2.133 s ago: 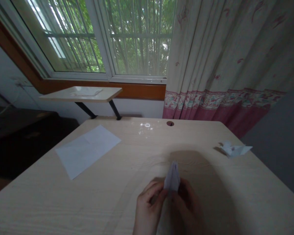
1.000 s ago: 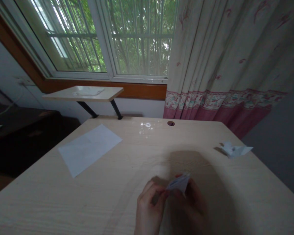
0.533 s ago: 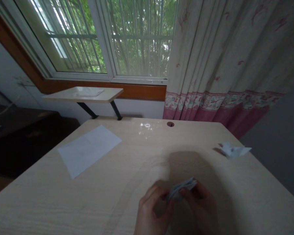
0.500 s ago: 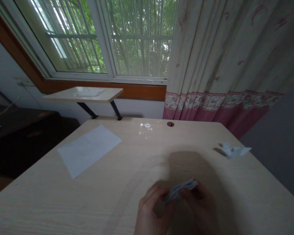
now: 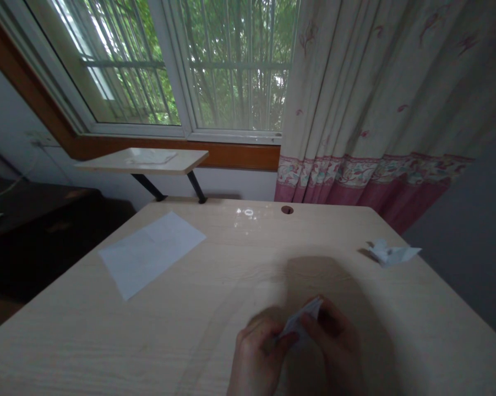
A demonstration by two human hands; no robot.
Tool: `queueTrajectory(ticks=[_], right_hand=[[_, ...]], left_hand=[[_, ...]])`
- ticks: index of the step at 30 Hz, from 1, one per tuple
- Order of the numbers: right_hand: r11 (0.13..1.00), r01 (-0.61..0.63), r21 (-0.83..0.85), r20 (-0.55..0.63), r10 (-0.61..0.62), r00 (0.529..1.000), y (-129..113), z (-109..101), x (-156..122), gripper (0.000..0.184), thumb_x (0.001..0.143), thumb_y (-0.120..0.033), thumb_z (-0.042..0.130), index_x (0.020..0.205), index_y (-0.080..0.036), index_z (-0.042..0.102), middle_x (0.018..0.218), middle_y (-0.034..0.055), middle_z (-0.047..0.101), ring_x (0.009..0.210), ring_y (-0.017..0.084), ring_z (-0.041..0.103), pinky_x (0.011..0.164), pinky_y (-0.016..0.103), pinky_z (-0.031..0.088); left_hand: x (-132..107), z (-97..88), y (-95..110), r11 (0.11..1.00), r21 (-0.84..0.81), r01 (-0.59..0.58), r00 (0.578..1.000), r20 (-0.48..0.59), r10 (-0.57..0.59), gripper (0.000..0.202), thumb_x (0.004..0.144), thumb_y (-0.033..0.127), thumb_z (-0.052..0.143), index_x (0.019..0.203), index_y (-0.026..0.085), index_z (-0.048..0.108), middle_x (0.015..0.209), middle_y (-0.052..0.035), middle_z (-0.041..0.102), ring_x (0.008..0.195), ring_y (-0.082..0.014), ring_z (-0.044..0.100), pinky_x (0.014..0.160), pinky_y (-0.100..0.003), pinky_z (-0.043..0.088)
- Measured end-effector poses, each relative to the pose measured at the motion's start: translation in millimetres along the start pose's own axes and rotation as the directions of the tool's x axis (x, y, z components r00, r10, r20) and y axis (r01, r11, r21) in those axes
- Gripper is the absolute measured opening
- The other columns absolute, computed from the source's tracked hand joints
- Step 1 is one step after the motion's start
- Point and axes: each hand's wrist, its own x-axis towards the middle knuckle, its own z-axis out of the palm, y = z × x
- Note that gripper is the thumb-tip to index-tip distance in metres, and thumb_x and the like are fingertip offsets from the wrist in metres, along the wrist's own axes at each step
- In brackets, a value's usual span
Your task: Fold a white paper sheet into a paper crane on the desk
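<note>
Between my two hands is a small piece of folded white paper (image 5: 300,322), tilted up toward the right. My left hand (image 5: 258,349) pinches its lower left end, thumb in front and fingers behind. On the right end, my right hand (image 5: 336,338) presses with its thumb on the near face while its fingers curl behind. Both hands are just above the light wood desk (image 5: 181,330), near its front. The fingers partly cover the paper, so its full shape is hidden.
A flat white sheet (image 5: 152,253) lies on the desk at the left. Near the right edge sits a folded paper figure (image 5: 392,253). A raised shelf (image 5: 181,160) stands at the back left, and a round cable hole (image 5: 287,210) is by the back edge.
The folded paper has turned so that a broader flat face shows. My right thumb has shifted left and lies across it; my left thumb has come up against its lower edge.
</note>
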Motion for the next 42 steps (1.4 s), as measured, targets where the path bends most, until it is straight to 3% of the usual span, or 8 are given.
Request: queueTrajectory(ticks=[4, 8, 13, 19, 24, 30, 40, 42], right_hand=[[1.000, 0.012, -0.011, 0.033, -0.011, 0.999, -6, 0, 2, 0.024, 0.065, -0.042, 0.078, 0.063, -0.022, 0.066, 0.059, 0.0003, 0.061, 0.055, 0.016, 0.058, 0.050, 0.023, 0.048], [0.999, -0.032, -0.017, -0.055, 0.031, 0.998, -6, -1, 3, 0.022, 0.063, -0.040, 0.079, 0.061, -0.022, 0.066, 0.057, -0.0009, 0.062, 0.054, 0.015, 0.058, 0.050, 0.022, 0.048], [0.996, -0.047, -0.071, -0.026, 0.045, 0.999, -4, 1, 7, 0.022, 0.060, -0.040, 0.080, 0.058, -0.021, 0.069, 0.061, 0.0025, 0.069, 0.055, 0.017, 0.061, 0.052, 0.025, 0.049], [0.992, -0.053, -0.116, -0.017, 0.051, 0.999, -4, 5, 10, 0.025, 0.063, -0.047, 0.077, 0.066, -0.022, 0.073, 0.068, 0.0046, 0.072, 0.062, 0.021, 0.066, 0.056, 0.029, 0.052], [0.994, -0.041, -0.097, -0.045, 0.037, 0.998, -6, 3, 13, 0.026, 0.061, -0.045, 0.078, 0.071, -0.022, 0.073, 0.071, 0.0056, 0.073, 0.064, 0.021, 0.067, 0.057, 0.029, 0.053], [0.994, 0.000, -0.110, -0.091, -0.010, 0.996, -12, 4, 13, 0.019, 0.061, -0.039, 0.078, 0.062, -0.022, 0.072, 0.067, 0.0043, 0.072, 0.061, 0.020, 0.065, 0.054, 0.027, 0.051], [0.983, 0.020, -0.183, -0.044, -0.029, 0.999, -23, 1, 11, 0.021, 0.068, -0.045, 0.072, 0.071, -0.024, 0.077, 0.064, 0.0024, 0.071, 0.058, 0.019, 0.063, 0.054, 0.027, 0.052], [0.978, 0.047, -0.203, -0.047, -0.057, 0.997, -27, 2, 10, 0.022, 0.069, -0.045, 0.072, 0.069, -0.024, 0.076, 0.058, 0.0006, 0.067, 0.054, 0.017, 0.060, 0.051, 0.025, 0.050]], left_hand=[[2, -2.9, 5, 0.999, -0.005, 0.048, 0.999, 0.026, -0.048, 0.020, 0.077, 0.020, 0.072, 0.060, 0.019, 0.061, 0.061, 0.0020, 0.064, 0.056, -0.0130, 0.058, 0.056, -0.023, 0.047], [10, -7.0, 17, 0.999, -0.030, 0.020, 0.999, 0.035, -0.019, 0.026, 0.075, 0.015, 0.068, 0.054, 0.018, 0.053, 0.057, 0.0027, 0.058, 0.054, -0.0119, 0.053, 0.052, -0.021, 0.042], [20, -10.2, 28, 1.000, -0.015, 0.028, 0.995, 0.094, -0.026, 0.012, 0.070, 0.006, 0.063, 0.071, 0.019, 0.063, 0.063, 0.0021, 0.060, 0.057, -0.0122, 0.052, 0.054, -0.021, 0.041], [26, -10.2, 26, 0.989, 0.026, 0.144, 0.986, 0.079, -0.145, 0.023, 0.077, 0.019, 0.066, 0.055, 0.018, 0.059, 0.054, 0.0028, 0.055, 0.053, -0.0118, 0.049, 0.049, -0.021, 0.036], [29, -12.9, 28, 0.978, -0.002, 0.209, 0.969, 0.137, -0.207, 0.022, 0.077, 0.019, 0.065, 0.056, 0.018, 0.062, 0.053, 0.0026, 0.055, 0.051, -0.0112, 0.049, 0.047, -0.020, 0.035], [31, -10.7, 27, 0.976, -0.043, 0.215, 0.964, 0.169, -0.205, 0.020, 0.078, 0.024, 0.066, 0.059, 0.018, 0.067, 0.050, 0.0027, 0.054, 0.047, -0.0106, 0.045, 0.042, -0.019, 0.031], [37, -14.2, 27, 0.987, -0.065, 0.146, 0.978, 0.161, -0.134, 0.021, 0.087, 0.025, 0.056, 0.071, 0.018, 0.067, 0.069, -0.0030, 0.065, 0.065, -0.0173, 0.058, 0.060, -0.025, 0.045], [36, -13.0, 25, 0.993, -0.035, 0.109, 0.986, 0.131, -0.103, 0.013, 0.087, 0.023, 0.055, 0.083, 0.019, 0.067, 0.081, -0.0050, 0.066, 0.076, -0.0197, 0.060, 0.068, -0.029, 0.048]])
